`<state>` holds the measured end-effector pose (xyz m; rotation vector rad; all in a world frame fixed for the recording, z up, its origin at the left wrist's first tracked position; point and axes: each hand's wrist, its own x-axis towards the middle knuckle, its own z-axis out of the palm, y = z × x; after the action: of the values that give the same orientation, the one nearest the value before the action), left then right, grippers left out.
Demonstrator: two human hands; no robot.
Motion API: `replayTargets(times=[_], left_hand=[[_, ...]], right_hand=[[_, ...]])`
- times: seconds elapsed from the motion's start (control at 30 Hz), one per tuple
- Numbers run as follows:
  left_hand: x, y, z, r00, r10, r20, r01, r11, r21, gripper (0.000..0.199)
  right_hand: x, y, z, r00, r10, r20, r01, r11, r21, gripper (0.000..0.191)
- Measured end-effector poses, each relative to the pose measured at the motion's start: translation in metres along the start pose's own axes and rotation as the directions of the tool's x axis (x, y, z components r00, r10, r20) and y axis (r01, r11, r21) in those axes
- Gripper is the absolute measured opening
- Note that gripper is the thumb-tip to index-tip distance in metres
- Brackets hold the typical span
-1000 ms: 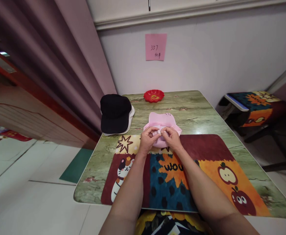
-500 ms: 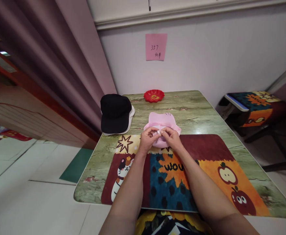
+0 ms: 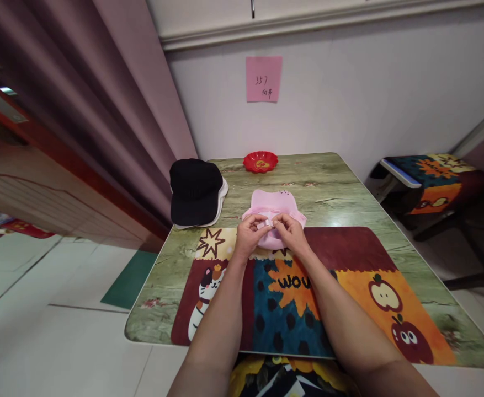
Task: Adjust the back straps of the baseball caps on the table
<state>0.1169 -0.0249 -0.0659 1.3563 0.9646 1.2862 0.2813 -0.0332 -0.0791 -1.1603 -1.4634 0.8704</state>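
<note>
A pink cap (image 3: 272,200) lies on the table, its brim toward the wall and its near edge over the patterned mat. Between my fingertips is a small whitish piece, perhaps a strap or label, at the cap's opening. My left hand (image 3: 250,234) pinches this piece from the left, thumb and forefinger closed. From the right, my right hand (image 3: 291,231) pinches at it too, its fingertips almost touching those of the left. The fingers partly cover the cap's inside, so the piece's exact shape cannot be made out.
On the table's left stand stacked caps, a black cap (image 3: 195,190) over a white one. A red scalloped dish (image 3: 260,162) sits near the wall. The patterned mat (image 3: 349,248) covers the table's front part. A pink note (image 3: 264,79) hangs on the wall.
Both hands keep their pinch at the cap. The fingertips and the whitish piece have shifted very slightly; the cap has barely moved to the left.
</note>
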Motion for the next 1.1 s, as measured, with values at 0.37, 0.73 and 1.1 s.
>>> replayTargets(times=[0.37,0.73,1.1], left_hand=[[-0.0011,0.0024,0.0002,0.999,0.010,0.042,-0.011,1.000,0.017,0.037],[-0.0005,-0.0011,-0.0005,0.999,0.011,0.036,-0.010,1.000,-0.009,0.038],[0.0002,-0.0042,-0.0026,0.999,0.018,0.032,-0.020,0.999,0.044,0.036]], right_hand=[[-0.0005,0.0002,0.0006,1.000,-0.010,0.028,0.011,1.000,-0.029,0.020],[-0.0002,0.0045,0.0018,0.999,0.006,0.047,-0.009,0.998,0.054,0.019],[0.0003,0.0045,0.0013,0.998,-0.003,0.059,0.000,0.999,0.047,0.018]])
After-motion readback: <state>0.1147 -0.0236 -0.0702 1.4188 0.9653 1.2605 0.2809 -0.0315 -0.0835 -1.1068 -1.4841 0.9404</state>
